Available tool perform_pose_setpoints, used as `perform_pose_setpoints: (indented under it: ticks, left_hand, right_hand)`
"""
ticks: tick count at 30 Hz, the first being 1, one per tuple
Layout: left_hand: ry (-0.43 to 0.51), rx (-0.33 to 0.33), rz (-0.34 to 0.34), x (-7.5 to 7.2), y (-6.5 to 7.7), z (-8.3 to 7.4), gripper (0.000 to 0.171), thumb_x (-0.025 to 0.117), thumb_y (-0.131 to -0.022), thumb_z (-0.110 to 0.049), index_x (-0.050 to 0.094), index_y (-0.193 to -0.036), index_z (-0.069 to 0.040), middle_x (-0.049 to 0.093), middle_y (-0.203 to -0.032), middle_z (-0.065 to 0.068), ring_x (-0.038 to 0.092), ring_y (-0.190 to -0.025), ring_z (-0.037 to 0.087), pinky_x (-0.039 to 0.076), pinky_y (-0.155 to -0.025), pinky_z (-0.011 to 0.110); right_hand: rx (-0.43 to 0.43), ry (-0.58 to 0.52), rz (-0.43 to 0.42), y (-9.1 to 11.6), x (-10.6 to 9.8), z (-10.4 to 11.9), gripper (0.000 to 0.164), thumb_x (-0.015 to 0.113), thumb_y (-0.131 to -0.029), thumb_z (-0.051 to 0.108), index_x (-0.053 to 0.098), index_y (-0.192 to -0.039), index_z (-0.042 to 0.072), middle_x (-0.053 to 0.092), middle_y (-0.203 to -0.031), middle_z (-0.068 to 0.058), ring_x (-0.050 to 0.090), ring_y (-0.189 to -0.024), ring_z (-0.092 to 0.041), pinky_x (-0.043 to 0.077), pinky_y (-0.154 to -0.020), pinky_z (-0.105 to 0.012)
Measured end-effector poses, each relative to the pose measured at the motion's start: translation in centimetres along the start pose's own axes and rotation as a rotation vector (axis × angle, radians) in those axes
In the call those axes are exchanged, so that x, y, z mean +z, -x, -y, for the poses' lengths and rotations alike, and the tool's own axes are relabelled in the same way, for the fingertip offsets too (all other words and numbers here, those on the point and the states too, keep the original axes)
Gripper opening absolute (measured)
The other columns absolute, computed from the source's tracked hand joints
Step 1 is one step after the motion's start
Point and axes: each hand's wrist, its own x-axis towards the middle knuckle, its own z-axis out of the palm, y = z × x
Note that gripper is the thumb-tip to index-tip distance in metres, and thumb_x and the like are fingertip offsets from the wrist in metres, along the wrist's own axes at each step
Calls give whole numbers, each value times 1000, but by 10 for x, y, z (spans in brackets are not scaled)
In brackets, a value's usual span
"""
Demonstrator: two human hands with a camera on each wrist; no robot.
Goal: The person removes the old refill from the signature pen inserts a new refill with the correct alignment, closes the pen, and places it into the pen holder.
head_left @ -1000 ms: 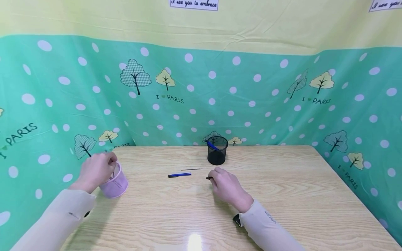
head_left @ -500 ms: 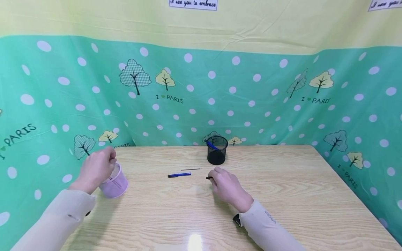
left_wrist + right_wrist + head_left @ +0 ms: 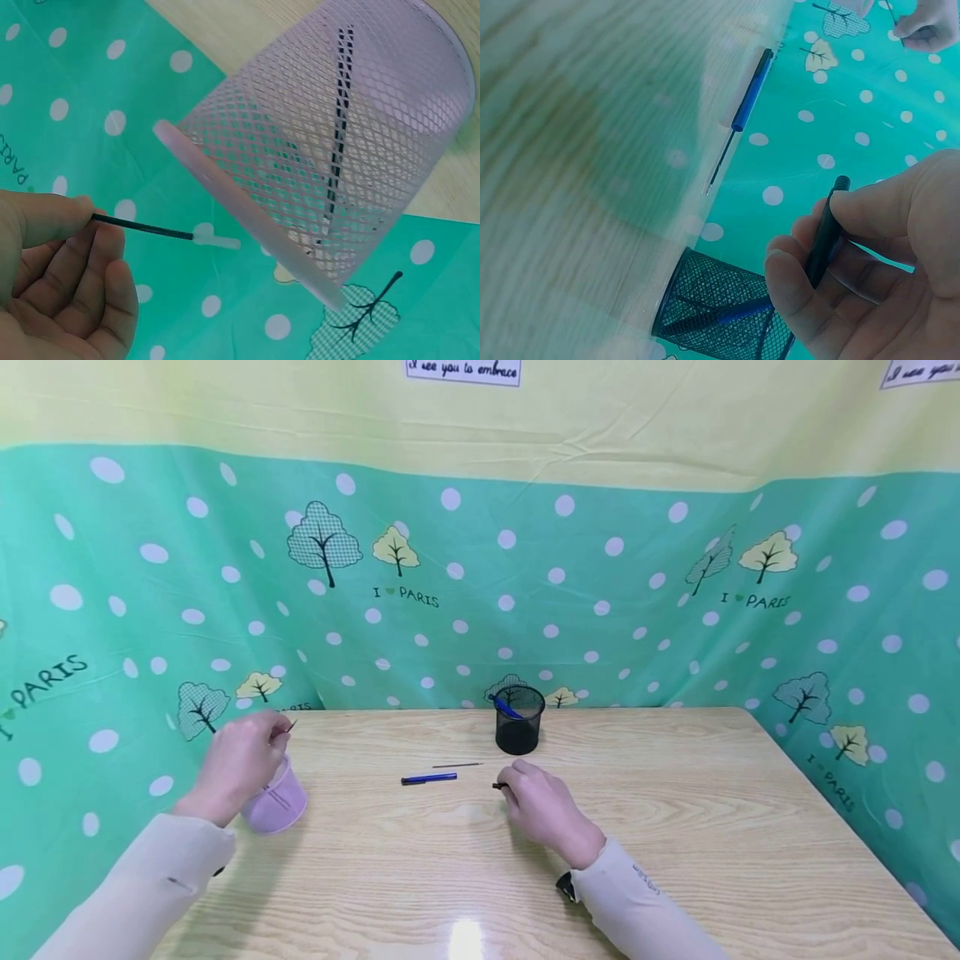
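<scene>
My left hand [image 3: 238, 766] pinches a thin black pen refill [image 3: 150, 228] with a whitish end between thumb and forefinger. It is above and beside a lilac mesh pen holder [image 3: 274, 802], outside the rim. Through the mesh, dark thin refills [image 3: 339, 127] show inside that holder. My right hand [image 3: 546, 807] holds a short black pen [image 3: 825, 238] between thumb and fingers, low over the table; fingers cover part of it. To its left lie a blue pen [image 3: 429, 778] and a thin dark refill [image 3: 457, 765].
A black mesh pen holder [image 3: 517, 731] with a blue pen [image 3: 506, 707] in it stands near the table's back edge. The wooden table [image 3: 390, 877] meets a green dotted cloth [image 3: 420, 552] behind and at both sides.
My left hand has risen from the lilac holder and moved slightly right, and the refill it pinches now points outside the rim. My right hand stays in place.
</scene>
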Motion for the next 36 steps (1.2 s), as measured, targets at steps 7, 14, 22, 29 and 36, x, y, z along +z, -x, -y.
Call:
perform_pose_setpoints:
  ticks: [7,14,22,29,36]
  left_hand:
    - [-4,42,-21,4,-1,-10,20,56,-84,6,67,-101,4,66,-97,24,62,-88,44,49,-73,57]
    - [-7,117,-59,8,0,-18,22,55,-81,10,68,-97,4,67,-94,23,63,-86,43,51,-71,55]
    - [-19,172,-72,12,1,-28,20,56,-82,9,68,-97,3,67,-95,19,63,-90,39,50,-75,53]
    - [1,240,-117,16,1,-37,19,58,-81,11,69,-92,2,66,-91,16,60,-89,36,50,-74,51]
    - [-11,300,-125,22,2,-45,16,60,-80,9,69,-91,1,65,-86,12,63,-82,32,51,-73,46]
  right_hand:
    - [5,9,0,0,1,-1,8,62,-90,9,68,-94,13,55,-82,7,53,-70,-6,49,-59,-26]
    - [15,14,11,0,1,-1,8,62,-91,10,68,-96,14,55,-82,7,53,-71,-7,49,-59,-26]
    - [10,8,9,0,0,0,8,62,-91,10,67,-96,14,55,-83,7,53,-70,-7,49,-59,-26]
    - [8,3,9,0,-1,1,9,61,-91,10,67,-96,13,55,-83,7,53,-71,-7,49,-59,-26]
    - [8,5,13,1,-1,1,8,61,-91,10,68,-96,13,55,-83,7,53,-70,-7,48,-59,-25]
